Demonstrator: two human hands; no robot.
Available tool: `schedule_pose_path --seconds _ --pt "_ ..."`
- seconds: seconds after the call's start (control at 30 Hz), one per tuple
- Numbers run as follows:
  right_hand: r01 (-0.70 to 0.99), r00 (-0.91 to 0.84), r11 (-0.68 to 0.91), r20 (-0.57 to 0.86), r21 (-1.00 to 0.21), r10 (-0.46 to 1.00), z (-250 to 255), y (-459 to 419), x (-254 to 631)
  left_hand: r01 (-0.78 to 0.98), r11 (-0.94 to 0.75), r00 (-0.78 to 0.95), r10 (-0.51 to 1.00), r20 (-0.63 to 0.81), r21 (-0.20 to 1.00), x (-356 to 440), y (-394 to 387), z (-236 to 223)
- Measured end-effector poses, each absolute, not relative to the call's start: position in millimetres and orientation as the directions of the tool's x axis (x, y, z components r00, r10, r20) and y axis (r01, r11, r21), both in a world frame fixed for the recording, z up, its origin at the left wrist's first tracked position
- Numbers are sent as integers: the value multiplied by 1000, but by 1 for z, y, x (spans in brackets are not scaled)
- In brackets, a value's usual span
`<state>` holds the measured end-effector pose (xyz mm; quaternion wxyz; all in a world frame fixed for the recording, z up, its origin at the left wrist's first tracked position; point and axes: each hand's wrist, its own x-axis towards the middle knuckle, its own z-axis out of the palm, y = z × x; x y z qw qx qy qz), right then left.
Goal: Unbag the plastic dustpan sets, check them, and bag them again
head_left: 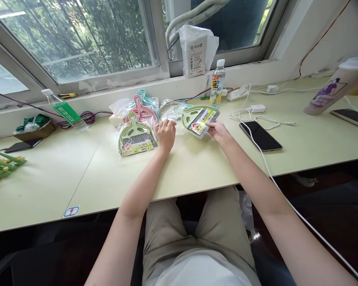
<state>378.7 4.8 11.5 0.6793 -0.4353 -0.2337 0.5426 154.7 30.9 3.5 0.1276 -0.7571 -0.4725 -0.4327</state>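
Observation:
My right hand [219,132] pinches the lower right edge of a green dustpan and brush set [198,119]. The set is tilted over the table, its handle pointing left and a printed card lying across the grey bristles. My left hand [166,135] is beside a second green dustpan and brush set [137,139] in clear wrapping; its fingers are loosely bent and seem to hold nothing. Whether they touch the wrapping I cannot tell. Behind that set lie a wrapped pink dustpan set [141,109] and teal ones [146,96], partly covered.
A drink bottle [217,83] stands by the window ledge. To the right are a black phone [260,136], white cables, a power strip [238,93] and a tall cup [334,87]. A green-labelled bottle [66,112] leans at left, near a small cardboard box [35,130].

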Motion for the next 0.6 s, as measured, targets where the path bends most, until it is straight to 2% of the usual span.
schedule_pose_path --seconds 0.23,0.43,0.5,0.6 --pt "-425 108 0 -50 -905 993 12 1 371 767 -591 219 607 764 250 159 24 8" --pt "-411 226 83 -14 -908 974 8 1 367 637 -666 215 637 741 387 162 17 13" --pt "-416 262 133 22 -900 965 6 3 366 609 -658 155 645 748 442 163 12 17" --pt "-412 318 216 82 -885 944 6 3 367 559 -600 -69 655 752 573 166 7 23"
